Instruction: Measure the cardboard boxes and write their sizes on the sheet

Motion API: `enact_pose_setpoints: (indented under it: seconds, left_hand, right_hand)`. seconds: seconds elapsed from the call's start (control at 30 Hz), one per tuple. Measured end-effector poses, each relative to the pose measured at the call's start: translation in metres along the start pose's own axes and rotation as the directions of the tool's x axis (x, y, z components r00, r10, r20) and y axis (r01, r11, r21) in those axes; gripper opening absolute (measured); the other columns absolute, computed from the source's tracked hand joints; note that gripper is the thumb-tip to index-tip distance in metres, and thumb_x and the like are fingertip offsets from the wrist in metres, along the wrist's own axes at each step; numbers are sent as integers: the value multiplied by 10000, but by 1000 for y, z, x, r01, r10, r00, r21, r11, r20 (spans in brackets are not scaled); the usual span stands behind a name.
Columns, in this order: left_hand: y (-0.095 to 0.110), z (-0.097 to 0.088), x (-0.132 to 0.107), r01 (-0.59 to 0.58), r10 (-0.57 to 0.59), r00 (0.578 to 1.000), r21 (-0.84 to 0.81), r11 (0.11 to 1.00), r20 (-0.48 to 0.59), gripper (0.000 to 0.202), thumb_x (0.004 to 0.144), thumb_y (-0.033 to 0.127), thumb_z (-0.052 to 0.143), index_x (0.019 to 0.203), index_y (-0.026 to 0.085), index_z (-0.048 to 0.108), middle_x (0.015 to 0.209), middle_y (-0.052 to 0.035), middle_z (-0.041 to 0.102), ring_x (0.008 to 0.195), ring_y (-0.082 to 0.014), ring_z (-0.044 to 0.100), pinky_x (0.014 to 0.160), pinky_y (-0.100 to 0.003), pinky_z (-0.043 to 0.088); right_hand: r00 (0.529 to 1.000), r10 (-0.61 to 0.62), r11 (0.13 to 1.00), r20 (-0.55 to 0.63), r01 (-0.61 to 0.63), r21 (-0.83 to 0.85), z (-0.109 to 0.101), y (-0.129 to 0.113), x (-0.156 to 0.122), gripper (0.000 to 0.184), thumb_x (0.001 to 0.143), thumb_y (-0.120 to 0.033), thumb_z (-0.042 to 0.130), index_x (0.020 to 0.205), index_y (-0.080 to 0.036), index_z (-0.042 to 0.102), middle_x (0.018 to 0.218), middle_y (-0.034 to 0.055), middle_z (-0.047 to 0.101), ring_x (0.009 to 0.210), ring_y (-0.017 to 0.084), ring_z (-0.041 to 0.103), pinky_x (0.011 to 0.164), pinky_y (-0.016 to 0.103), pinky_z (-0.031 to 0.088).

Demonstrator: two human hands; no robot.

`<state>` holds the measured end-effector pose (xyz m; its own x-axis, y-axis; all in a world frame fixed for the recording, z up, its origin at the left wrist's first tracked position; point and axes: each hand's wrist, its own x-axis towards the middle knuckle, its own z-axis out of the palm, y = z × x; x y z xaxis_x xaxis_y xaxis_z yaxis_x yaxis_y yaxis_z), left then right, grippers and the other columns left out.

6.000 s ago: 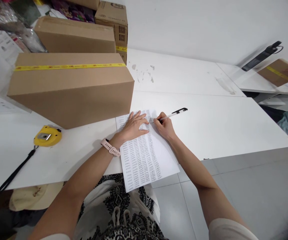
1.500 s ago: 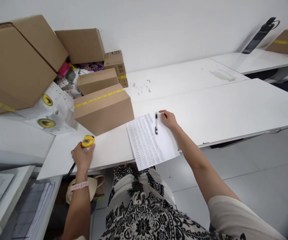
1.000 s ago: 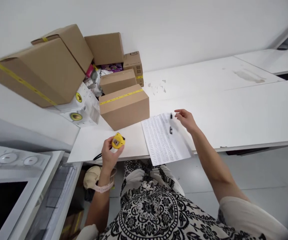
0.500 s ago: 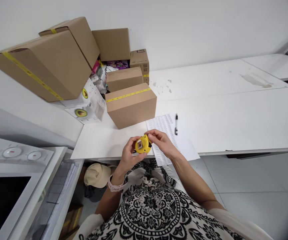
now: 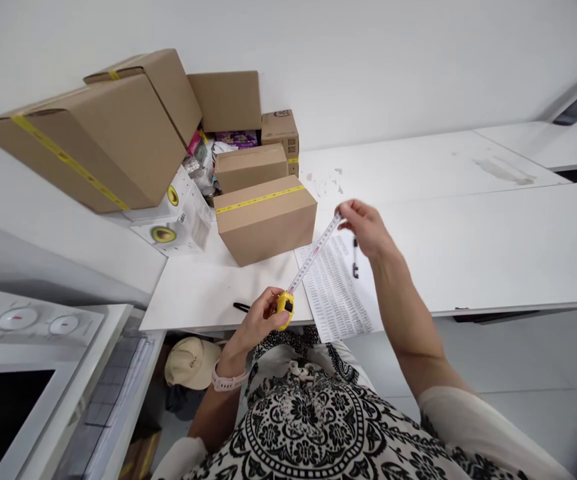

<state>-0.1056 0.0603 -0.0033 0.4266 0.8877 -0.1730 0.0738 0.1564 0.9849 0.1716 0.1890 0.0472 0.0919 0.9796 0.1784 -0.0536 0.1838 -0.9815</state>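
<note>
Half a second ago both hands met at the yellow tape measure [image 5: 284,311] over the table's near edge; since then the right hand [image 5: 367,227] has drawn away up and to the right, pulling the tape blade [image 5: 313,254] out in a straight slanting line. That hand now pinches the blade's end between thumb and fingertips, raised above the top of the printed sheet [image 5: 337,291]. The left hand [image 5: 260,324] has stayed low at the table edge, its fingers wrapped around the yellow case, which has turned so that its narrow side faces the camera. The case's black strap [image 5: 241,307] now lies on the white table [image 5: 473,253] just left of that hand. The pen [image 5: 355,257] rests where it was, on the sheet's right part, just below the right hand. The taped cardboard box [image 5: 265,217] stands unmoved left of the sheet, with the blade's far end reaching toward its right corner but not touching it. Behind it the stacked boxes [image 5: 98,137] lean as before. A pale wristwatch [image 5: 228,381] shows on the left wrist.
</note>
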Motion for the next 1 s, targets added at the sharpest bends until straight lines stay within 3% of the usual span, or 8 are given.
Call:
enact_pose_setpoints:
  seconds: [0.1, 0.2, 0.27, 0.33, 0.43, 0.53, 0.63, 1.0]
  left_hand:
    - [6, -13, -1, 36, -34, 997, 18, 999, -64, 528, 783, 474, 719, 1203, 189, 572, 942, -54, 674, 763, -169, 593, 671, -282, 483]
    - [20, -46, -2, -10, 39, 958, 105, 994, -285, 558, 764, 464, 714, 1232, 177, 619, 947, -55, 671, 670, -140, 542, 552, -249, 434]
    - [31, -75, -2, -53, 114, 914, 164, 985, -390, 532, 758, 458, 709, 1200, 164, 665, 939, -53, 669, 635, -126, 509, 520, -240, 405]
    - [40, -100, -1, -75, 161, 895, 214, 974, -417, 537, 752, 470, 709, 1184, 153, 692, 950, -57, 676, 642, -131, 517, 535, -247, 420]
    - [43, -124, 4, -55, 189, 885, 307, 950, -426, 665, 662, 462, 790, 1232, 136, 681, 1040, -84, 703, 822, -197, 618, 676, -277, 504]
    - [36, -133, 13, 19, 152, 893, 374, 927, -423, 896, 591, 448, 841, 1381, 112, 585, 1130, -106, 712, 994, -260, 651, 842, -338, 527]
    - [31, -140, 23, 68, 118, 901, 403, 913, -418, 1023, 590, 467, 835, 1469, 68, 497, 1168, -125, 709, 1033, -272, 651, 897, -362, 515]
    - [44, -153, 44, 54, 99, 931, 401, 915, -351, 924, 525, 486, 863, 1314, 68, 625, 1022, -96, 725, 864, -225, 632, 759, -316, 486]
  right_hand:
    - [998, -40, 997, -48, 37, -60, -3, -5, 53, 410, 795, -580, 757, 759, -206, 593, 790, 8, 631, 762, 126, 577, 720, 283, 493]
    - [999, 22, 998, -30, -24, -57, 8, 3, 80, 468, 781, -628, 749, 744, -199, 568, 765, 12, 622, 763, 130, 586, 714, 280, 490]
    - [999, 43, 999, -8, -43, -34, 15, 12, 82, 488, 764, -649, 748, 748, -199, 560, 778, 18, 628, 787, 138, 595, 730, 285, 492]
    - [1000, 19, 1000, -6, -19, -7, 19, 22, 74, 497, 754, -671, 735, 767, -206, 559, 810, 19, 641, 823, 146, 605, 765, 294, 497]
    - [998, -33, 999, -52, 34, 19, 17, 45, 55, 491, 753, -689, 700, 813, -216, 582, 892, 20, 671, 885, 152, 610, 844, 314, 497]
    - [995, -26, 999, -93, 30, 43, 14, 72, 40, 480, 749, -686, 681, 848, -223, 599, 1024, 36, 712, 946, 158, 607, 913, 336, 483]
    - [994, 10, 996, -105, 0, 91, 15, 93, 34, 465, 740, -665, 686, 849, -222, 598, 1096, 44, 725, 967, 155, 606, 945, 345, 467]
    - [982, 18, 986, -187, 14, 166, 36, 115, 46, 421, 712, -611, 697, 845, -223, 604, 910, -8, 681, 878, 134, 579, 892, 317, 455]
